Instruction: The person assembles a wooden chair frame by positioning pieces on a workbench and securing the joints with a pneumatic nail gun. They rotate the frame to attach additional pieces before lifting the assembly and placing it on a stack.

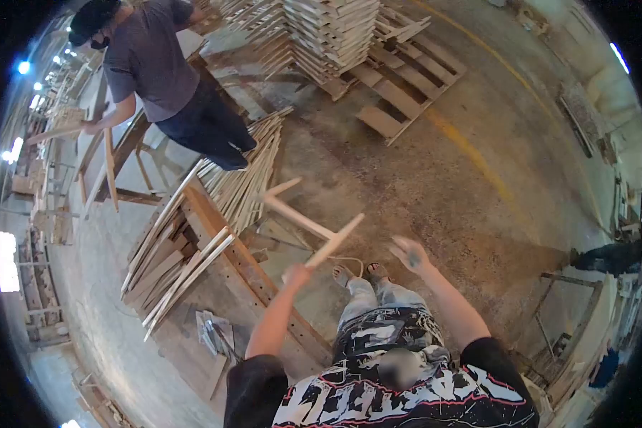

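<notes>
My left hand [297, 274] is closed around one end of a light wooden frame [299, 218]. The frame has a straight leg at the near side, a crossbar, and a second piece at its far end. It is held up in front of me, above the floor. To the right of the frame, my right hand [409, 253] is in the air with fingers stretched out and nothing in it. A wooden beam bench [225, 232] runs beneath and to the left of my left arm.
Thin wooden strips [253, 167] lie in a heap beyond the bench, and more slats [189, 282] lean along its left side. A co-worker [160, 71] stands at upper left holding wood. Stacked wooden frames [328, 43] rise on a pallet [399, 93] at the back.
</notes>
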`<state>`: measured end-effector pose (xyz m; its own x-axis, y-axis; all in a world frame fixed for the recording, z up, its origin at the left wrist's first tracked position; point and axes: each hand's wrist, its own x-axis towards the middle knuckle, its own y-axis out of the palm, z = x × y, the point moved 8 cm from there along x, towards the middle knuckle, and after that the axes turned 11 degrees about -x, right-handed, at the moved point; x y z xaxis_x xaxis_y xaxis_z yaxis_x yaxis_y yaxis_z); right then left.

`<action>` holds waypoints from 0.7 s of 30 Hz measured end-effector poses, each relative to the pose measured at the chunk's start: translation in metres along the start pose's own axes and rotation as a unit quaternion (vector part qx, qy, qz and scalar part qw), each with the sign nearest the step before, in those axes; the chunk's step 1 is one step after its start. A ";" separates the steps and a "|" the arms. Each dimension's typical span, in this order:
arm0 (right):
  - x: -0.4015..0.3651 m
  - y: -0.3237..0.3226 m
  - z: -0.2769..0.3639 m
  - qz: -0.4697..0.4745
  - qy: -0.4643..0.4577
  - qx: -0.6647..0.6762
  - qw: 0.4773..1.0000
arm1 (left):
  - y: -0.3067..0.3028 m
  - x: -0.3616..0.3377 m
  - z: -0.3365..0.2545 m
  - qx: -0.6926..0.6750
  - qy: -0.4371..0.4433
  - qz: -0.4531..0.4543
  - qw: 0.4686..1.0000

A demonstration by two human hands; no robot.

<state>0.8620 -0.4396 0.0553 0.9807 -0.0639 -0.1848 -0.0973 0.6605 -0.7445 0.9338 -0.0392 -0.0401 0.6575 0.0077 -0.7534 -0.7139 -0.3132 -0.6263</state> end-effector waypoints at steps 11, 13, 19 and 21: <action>-0.548 0.016 -0.211 -0.090 0.660 0.284 0.690 | -0.045 0.106 0.010 0.229 0.029 0.054 0.972; -0.543 0.022 -0.164 -0.110 0.681 0.331 0.644 | -0.040 0.097 0.015 0.211 0.031 0.041 0.976; -0.432 -0.009 -0.131 -0.011 0.556 0.164 0.815 | -0.045 0.092 0.059 0.151 0.038 -0.006 0.988; -0.401 -0.015 -0.171 -0.067 0.546 0.248 0.797 | -0.046 0.084 0.061 0.146 0.038 -0.027 0.988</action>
<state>0.4412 -0.5518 0.0314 0.2175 -0.5938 -0.7746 0.3408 0.7899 -0.5098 1.0071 0.0342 -0.0865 0.7051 -0.0580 -0.7068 -0.7088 -0.0261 -0.7049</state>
